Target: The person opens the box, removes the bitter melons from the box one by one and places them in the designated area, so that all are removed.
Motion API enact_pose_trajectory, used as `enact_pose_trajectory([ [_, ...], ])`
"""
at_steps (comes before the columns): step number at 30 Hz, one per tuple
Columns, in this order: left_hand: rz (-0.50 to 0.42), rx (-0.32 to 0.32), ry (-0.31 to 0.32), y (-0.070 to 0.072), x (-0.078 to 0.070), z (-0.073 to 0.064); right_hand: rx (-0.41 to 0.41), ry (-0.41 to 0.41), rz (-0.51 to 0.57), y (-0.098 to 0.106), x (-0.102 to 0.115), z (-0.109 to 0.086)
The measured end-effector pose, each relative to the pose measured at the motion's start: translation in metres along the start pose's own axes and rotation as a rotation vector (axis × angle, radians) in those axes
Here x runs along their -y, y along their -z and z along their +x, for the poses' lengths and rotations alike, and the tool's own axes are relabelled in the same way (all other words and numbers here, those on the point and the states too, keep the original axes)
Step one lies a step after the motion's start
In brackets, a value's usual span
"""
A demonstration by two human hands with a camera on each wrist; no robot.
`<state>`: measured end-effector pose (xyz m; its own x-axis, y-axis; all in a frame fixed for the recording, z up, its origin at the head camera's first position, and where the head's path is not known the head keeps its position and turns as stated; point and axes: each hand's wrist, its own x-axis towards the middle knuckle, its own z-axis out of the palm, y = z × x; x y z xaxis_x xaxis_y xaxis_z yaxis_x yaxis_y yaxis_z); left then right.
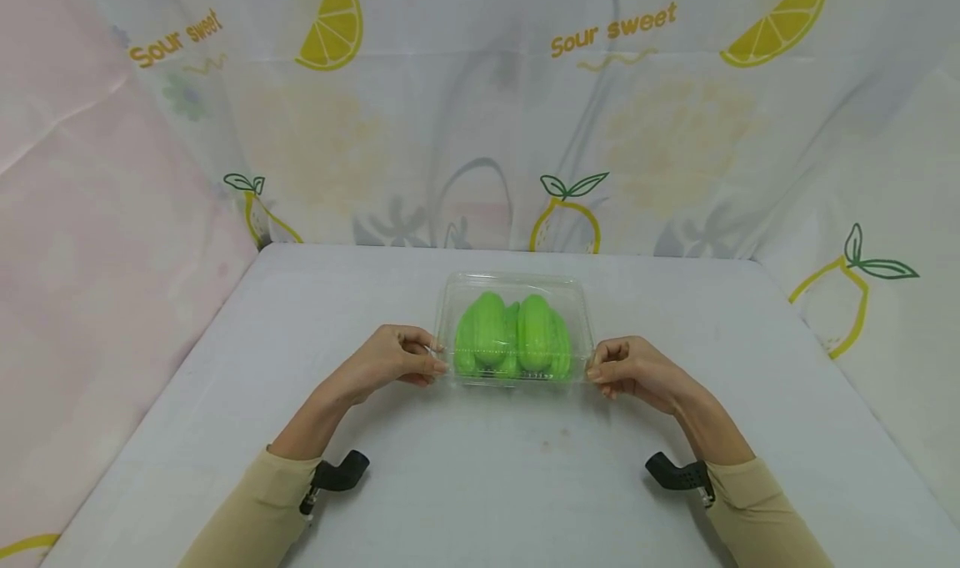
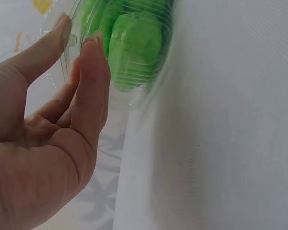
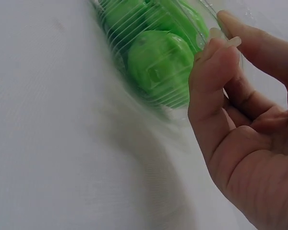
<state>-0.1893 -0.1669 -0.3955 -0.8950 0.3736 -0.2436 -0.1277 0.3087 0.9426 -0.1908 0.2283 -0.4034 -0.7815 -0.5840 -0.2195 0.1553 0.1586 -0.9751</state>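
Note:
A clear plastic clamshell box [image 1: 517, 283] with its lid down sits mid-table, with several bright green cucumber-shaped vegetables [image 1: 536, 330] inside. My left hand [image 1: 397, 355] pinches the rim at the box's near left corner between thumb and fingers. At the near right corner, my right hand [image 1: 633, 372] pinches the rim the same way. In the left wrist view, the thumb and fingertips of the left hand [image 2: 62, 110] meet at the box's edge. The right wrist view has the right hand [image 3: 245, 105] at the rim, the ribbed side wall close beside its fingers.
A white-covered table [image 1: 480, 485] spreads beneath the box. Behind it hangs a fabric backdrop [image 1: 450, 118] printed with lemons and lettering, and similar cloth lines both sides. Black wrist cameras [image 1: 341, 471] are fixed at both sleeve cuffs.

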Motion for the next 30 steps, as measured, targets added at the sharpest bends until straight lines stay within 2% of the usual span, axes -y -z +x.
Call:
enact_pose_trajectory([
  [6, 0.022, 0.038, 0.010, 0.002, -0.004, -0.001, -0.043, -0.019, -0.087, 0.001, 0.005, -0.003],
  [14, 0.036, 0.054, 0.023, 0.004, -0.008, -0.003, -0.088, -0.032, -0.213, 0.002, 0.010, -0.005],
  [24, 0.046, 0.082, 0.008, 0.008, -0.005, -0.004, -0.078, -0.018, -0.248, 0.001, 0.018, -0.010],
  [30, 0.047, 0.150, -0.003, 0.012, -0.001, -0.004, -0.072, 0.015, -0.242, 0.001, 0.019, -0.010],
])
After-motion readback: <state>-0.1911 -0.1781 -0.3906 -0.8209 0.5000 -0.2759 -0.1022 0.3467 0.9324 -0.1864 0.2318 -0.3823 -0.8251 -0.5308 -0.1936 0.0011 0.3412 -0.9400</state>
